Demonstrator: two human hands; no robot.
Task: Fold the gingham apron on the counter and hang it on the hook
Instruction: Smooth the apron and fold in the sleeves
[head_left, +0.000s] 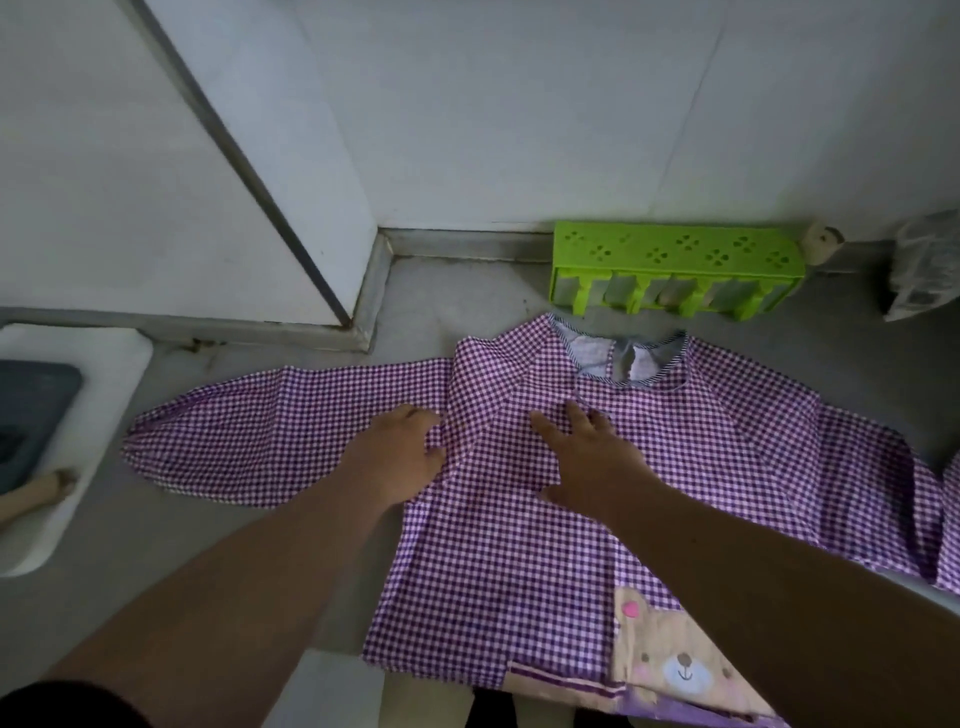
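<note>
Grey and bare, the surface (218, 530) is running up to a pale tiled wall (519, 104) and carrying a purple gingham apron (498, 561) that is lying spread flat, neck opening toward the wall, one sleeve stretching out to the left. A bear patch (680, 665) is showing on its near hem. The left hand (402, 452) is resting at the seam where that sleeve joins the body, fingers curling into the cloth. The right hand (587, 452) is pressing palm-down on the chest, fingers spread. A green plastic rack (675, 260) is sitting against the wall just beyond the neckline. A white board (109, 374) is lying at far left.
</note>
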